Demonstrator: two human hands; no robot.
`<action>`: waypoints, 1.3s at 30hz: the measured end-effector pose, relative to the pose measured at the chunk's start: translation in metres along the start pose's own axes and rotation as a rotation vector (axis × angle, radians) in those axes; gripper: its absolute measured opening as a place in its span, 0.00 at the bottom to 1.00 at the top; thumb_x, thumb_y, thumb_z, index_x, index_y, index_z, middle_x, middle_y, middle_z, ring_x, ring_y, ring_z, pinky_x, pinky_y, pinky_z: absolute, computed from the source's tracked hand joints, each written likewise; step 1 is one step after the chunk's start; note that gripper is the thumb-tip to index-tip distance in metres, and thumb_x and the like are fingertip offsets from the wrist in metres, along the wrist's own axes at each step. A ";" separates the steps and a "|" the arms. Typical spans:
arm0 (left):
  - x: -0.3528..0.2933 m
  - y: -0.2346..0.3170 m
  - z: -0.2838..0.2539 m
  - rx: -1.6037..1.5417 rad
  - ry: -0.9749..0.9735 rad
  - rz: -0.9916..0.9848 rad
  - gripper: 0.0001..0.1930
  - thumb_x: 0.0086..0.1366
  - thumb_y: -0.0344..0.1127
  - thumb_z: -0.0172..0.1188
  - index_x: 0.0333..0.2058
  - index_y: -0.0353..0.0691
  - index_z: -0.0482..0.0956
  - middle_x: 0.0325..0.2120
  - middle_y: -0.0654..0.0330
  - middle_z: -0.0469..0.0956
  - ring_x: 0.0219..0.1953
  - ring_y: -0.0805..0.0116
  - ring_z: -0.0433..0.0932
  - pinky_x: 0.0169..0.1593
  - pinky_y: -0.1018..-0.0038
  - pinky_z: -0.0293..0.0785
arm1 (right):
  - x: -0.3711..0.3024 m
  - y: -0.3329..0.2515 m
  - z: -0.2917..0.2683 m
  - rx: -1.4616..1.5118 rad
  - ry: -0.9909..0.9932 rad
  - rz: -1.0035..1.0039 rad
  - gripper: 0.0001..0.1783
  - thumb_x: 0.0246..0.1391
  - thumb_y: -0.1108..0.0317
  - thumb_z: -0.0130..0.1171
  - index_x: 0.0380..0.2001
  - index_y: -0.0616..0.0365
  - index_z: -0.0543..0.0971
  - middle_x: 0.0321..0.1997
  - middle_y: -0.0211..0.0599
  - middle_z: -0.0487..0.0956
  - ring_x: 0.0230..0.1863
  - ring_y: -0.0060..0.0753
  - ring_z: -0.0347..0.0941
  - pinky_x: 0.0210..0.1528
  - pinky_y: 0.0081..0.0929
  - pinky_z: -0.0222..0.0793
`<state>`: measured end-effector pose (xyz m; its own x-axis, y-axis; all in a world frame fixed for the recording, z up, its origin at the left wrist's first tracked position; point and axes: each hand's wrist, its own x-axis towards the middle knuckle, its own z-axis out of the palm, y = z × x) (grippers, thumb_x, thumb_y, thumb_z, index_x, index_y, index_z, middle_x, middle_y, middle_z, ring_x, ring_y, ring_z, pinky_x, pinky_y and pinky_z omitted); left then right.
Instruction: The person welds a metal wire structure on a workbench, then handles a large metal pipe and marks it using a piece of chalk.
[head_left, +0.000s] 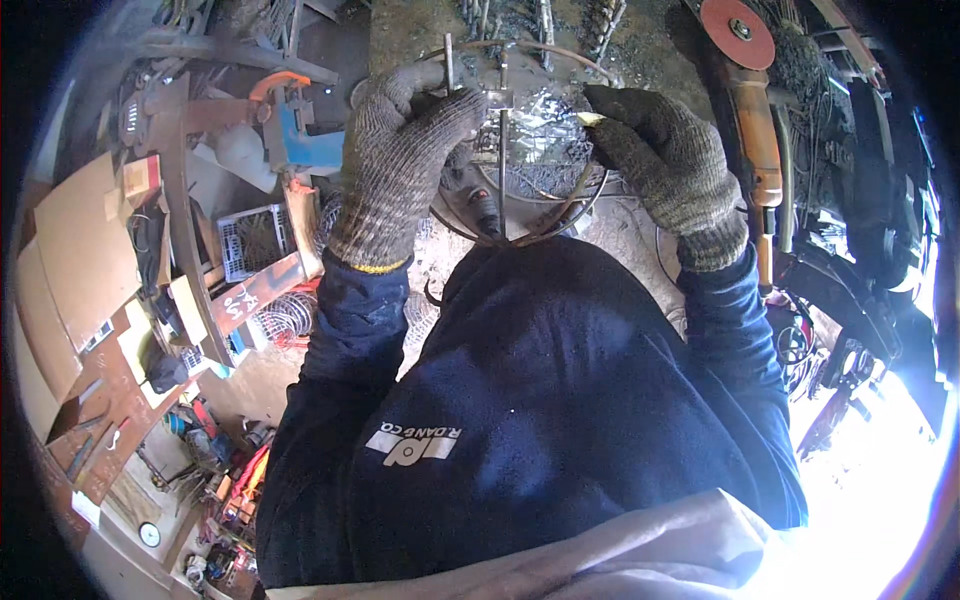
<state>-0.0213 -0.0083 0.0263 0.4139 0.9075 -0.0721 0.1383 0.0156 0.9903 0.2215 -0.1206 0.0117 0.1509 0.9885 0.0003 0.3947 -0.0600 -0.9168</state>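
The gloved left hand [412, 145] grips a round metal-rod frame [504, 140] at the near edge of the bench [655, 45]; the gloved right hand [665, 150] pinches a small pale piece [589, 119]. An orange-bodied angle grinder [755, 130] lies farther right.

White lettering [412, 446] marks the navy shirt [580, 370] and red bar [275, 284].

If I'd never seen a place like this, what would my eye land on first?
Probably the two grey-gloved hands at top centre: the left hand closed around a short metal rod, the right hand pinching a small pale piece. Next, perhaps, the orange-bodied power tool with its round reddish disc at upper right, then the white glare at lower right.
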 end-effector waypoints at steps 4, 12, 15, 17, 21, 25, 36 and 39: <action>0.004 0.002 -0.001 0.053 -0.018 -0.004 0.13 0.65 0.35 0.69 0.44 0.34 0.83 0.25 0.61 0.82 0.22 0.78 0.78 0.25 0.80 0.74 | -0.002 0.005 0.001 -0.028 0.028 -0.035 0.17 0.63 0.62 0.66 0.51 0.59 0.83 0.42 0.45 0.86 0.42 0.34 0.85 0.44 0.31 0.79; 0.000 0.004 0.003 0.117 0.029 -0.016 0.14 0.64 0.36 0.70 0.44 0.35 0.84 0.27 0.61 0.84 0.25 0.78 0.79 0.28 0.78 0.75 | -0.007 0.001 0.005 -0.002 0.008 -0.001 0.17 0.62 0.62 0.66 0.51 0.58 0.84 0.45 0.46 0.86 0.45 0.41 0.85 0.47 0.34 0.80; 0.006 -0.009 -0.001 0.172 0.031 0.138 0.14 0.64 0.36 0.69 0.45 0.35 0.84 0.27 0.61 0.84 0.25 0.78 0.80 0.28 0.79 0.75 | -0.003 -0.007 0.008 -0.017 -0.021 -0.054 0.17 0.62 0.64 0.66 0.51 0.59 0.84 0.46 0.48 0.86 0.45 0.42 0.85 0.47 0.35 0.80; 0.006 -0.009 0.000 0.188 0.028 0.196 0.14 0.63 0.36 0.69 0.44 0.35 0.84 0.26 0.61 0.84 0.23 0.78 0.79 0.27 0.79 0.75 | -0.001 -0.002 0.012 0.031 -0.026 -0.136 0.16 0.62 0.65 0.66 0.51 0.59 0.84 0.47 0.48 0.86 0.45 0.43 0.85 0.48 0.35 0.80; 0.000 0.001 0.001 0.127 0.001 -0.050 0.16 0.65 0.35 0.67 0.49 0.34 0.83 0.36 0.61 0.84 0.35 0.76 0.80 0.39 0.78 0.77 | 0.007 -0.016 0.011 -0.078 -0.009 -0.187 0.16 0.62 0.64 0.65 0.51 0.58 0.84 0.47 0.49 0.85 0.46 0.45 0.85 0.48 0.36 0.80; 0.001 0.007 0.002 0.165 0.017 -0.078 0.15 0.64 0.35 0.68 0.47 0.35 0.84 0.29 0.62 0.83 0.26 0.78 0.79 0.29 0.79 0.75 | 0.007 -0.025 0.011 -0.102 -0.041 -0.161 0.17 0.62 0.62 0.64 0.51 0.57 0.84 0.46 0.50 0.85 0.47 0.47 0.84 0.49 0.37 0.80; 0.003 0.004 0.001 0.038 -0.008 -0.112 0.16 0.62 0.37 0.72 0.44 0.35 0.84 0.20 0.62 0.82 0.19 0.76 0.77 0.21 0.77 0.72 | 0.030 -0.043 0.023 -0.206 -0.110 -0.292 0.17 0.62 0.70 0.66 0.54 0.61 0.82 0.45 0.47 0.86 0.45 0.37 0.86 0.48 0.32 0.81; 0.007 -0.020 0.001 0.167 0.074 0.144 0.15 0.64 0.35 0.70 0.47 0.37 0.84 0.25 0.66 0.80 0.20 0.80 0.74 0.21 0.81 0.67 | 0.037 -0.038 0.025 -0.316 -0.120 -0.355 0.17 0.62 0.68 0.66 0.52 0.61 0.83 0.44 0.47 0.87 0.44 0.39 0.86 0.47 0.33 0.82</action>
<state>-0.0200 -0.0026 0.0063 0.3741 0.9236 0.0833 0.2319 -0.1801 0.9559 0.1894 -0.0786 0.0369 -0.1416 0.9633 0.2280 0.6617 0.2634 -0.7020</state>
